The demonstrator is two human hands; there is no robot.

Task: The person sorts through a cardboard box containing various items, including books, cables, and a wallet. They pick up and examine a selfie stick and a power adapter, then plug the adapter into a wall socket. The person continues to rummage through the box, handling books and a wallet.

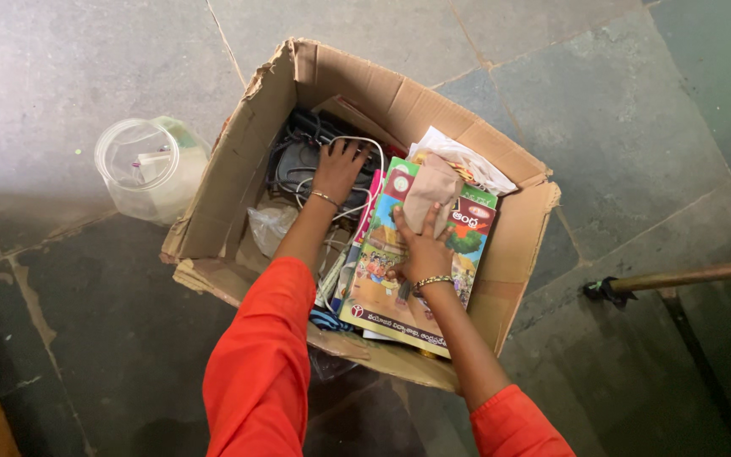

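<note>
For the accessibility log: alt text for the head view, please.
Two hands reach into a torn cardboard box: the left hand on a dark bag with cables, the right hand on a colourful book.

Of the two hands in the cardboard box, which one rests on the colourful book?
The right hand, flat on the colourful book; the left hand reaches onto the dark cables further back.
</note>
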